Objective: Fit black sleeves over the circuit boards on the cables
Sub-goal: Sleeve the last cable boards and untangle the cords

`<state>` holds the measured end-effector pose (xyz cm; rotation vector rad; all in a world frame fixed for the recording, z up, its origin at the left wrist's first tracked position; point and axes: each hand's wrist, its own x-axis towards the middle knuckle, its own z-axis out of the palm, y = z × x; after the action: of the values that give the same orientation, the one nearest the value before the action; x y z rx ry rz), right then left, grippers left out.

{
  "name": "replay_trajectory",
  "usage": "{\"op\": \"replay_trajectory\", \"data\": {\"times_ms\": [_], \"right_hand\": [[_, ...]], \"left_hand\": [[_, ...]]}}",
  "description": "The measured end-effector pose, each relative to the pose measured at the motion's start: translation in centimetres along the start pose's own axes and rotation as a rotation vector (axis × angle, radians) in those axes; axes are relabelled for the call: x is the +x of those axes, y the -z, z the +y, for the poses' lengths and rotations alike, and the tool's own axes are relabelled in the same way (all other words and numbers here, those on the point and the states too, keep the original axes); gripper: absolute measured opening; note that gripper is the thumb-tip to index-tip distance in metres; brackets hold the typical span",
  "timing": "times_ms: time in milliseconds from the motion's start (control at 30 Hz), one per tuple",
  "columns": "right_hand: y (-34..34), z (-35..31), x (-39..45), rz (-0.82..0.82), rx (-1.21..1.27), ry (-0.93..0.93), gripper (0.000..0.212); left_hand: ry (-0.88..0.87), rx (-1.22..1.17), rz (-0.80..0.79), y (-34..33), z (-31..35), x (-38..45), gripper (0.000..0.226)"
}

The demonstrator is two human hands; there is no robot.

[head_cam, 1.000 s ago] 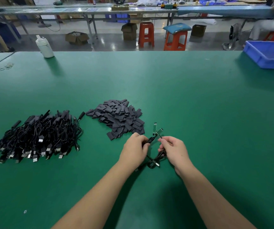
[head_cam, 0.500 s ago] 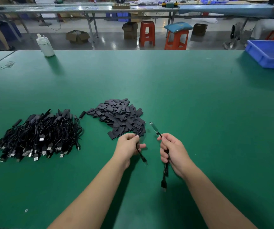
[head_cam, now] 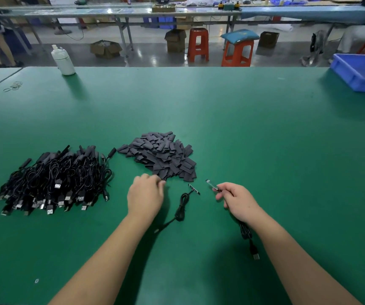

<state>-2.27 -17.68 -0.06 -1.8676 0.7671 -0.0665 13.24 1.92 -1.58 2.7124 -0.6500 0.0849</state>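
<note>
Right hand (head_cam: 237, 201) is pinched around a thin black cable (head_cam: 245, 232), thumb and forefinger clamped just behind its bare circuit board (head_cam: 210, 184), which pokes out toward eleven o'clock, small, flat and glinting. The cable's tail hangs from under the palm toward six o'clock and ends in a metal USB plug (head_cam: 256, 256) lying on the table (head_cam: 265, 139).

Left hand (head_cam: 145, 193) is curled at the near edge of the sleeve pile (head_cam: 163, 155), fingertips touching the nearest pieces; it's blurred, so I cannot tell whether that grip has one yet. I'd say this is the pick-a-sleeve step.

Between the hands, a second cable (head_cam: 182, 208) lies loose, bundled in a little coil, its own board (head_cam: 193, 188) uncovered at twelve o'clock of the coil.

Next, by my reckoning: one sleeve lifted clear, its flattened mouth opened, then slid over the held board.

The sleeves are matte, dark grey, flat rectangles, heaped. At nine o'clock sits a glossy tangle of black cables (head_cam: 51, 181), silver plugs facing us. The table is smooth green matting.
</note>
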Motion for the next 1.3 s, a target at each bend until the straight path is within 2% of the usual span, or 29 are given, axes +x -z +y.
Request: {"op": "replay_trajectory", "data": {"times_ms": [67,133,200,300,433,500,567,633,733,900,967,1133,1300], "right_hand": [[-0.3,-0.1,0.1,0.0,-0.023,-0.038,0.032],[-0.8,-0.1,0.2,0.004,-0.001,-0.066,0.024],[-1.3,-0.2,0.0,-0.002,-0.01,-0.011,0.023],[-1.9,-0.3,-0.4,-0.029,-0.024,0.099,0.018],[-2.2,-0.4,-0.4,-0.083,0.037,0.054,0.022],[-2.3,-0.7,-0.5,-0.108,0.077,0.028,0.02],[-2.4,-1.0,-0.7,-0.116,0.109,0.015,0.02],[-2.6,-1.2,-0.7,-0.121,0.122,-0.007,0.021],[-2.9,-1.6,-0.7,-0.136,0.179,-0.021,0.018],[-2.7,-2.3,-1.2,-0.222,0.339,0.004,0.019],[-2.4,-2.5,-1.4,-0.269,0.34,0.029,0.022],[-1.7,-2.9,-1.8,-0.283,0.359,0.014,0.023],[-1.5,-3.1,-1.9,-0.286,0.457,0.002,0.024]], "left_hand": [[0.15,-0.1,-0.023,0.2,-1.7,1.8,0.034],[0.25,-0.115,-0.138,0.2,-3.0,3.1,0.04],[0.288,-0.102,-0.199,0.1,-3.7,3.9,0.039],[0.291,-0.156,-0.219,0.1,-4.1,4.6,0.025],[0.329,-0.367,-0.231,0.7,-4.7,4.9,0.017],[0.319,-0.525,-0.246,1.2,-4.7,4.3,0.012],[0.26,-0.716,-0.293,2.0,-3.9,3.3,0.018],[0.201,-0.965,-0.378,2.7,-2.5,2.1,0.031],[0.105,-1.192,-0.5,3.4,0.2,0.1,0.026],[-0.029,-1.141,-0.505,3.0,3.0,-2.2,0.024],[-0.103,-1.052,-0.442,3.1,3.0,-2.4,0.022],[-0.281,-0.817,-0.164,3.7,2.3,-2.3,0.025],[-0.318,-0.726,-0.101,3.8,1.7,-2.5,0.013]]}}
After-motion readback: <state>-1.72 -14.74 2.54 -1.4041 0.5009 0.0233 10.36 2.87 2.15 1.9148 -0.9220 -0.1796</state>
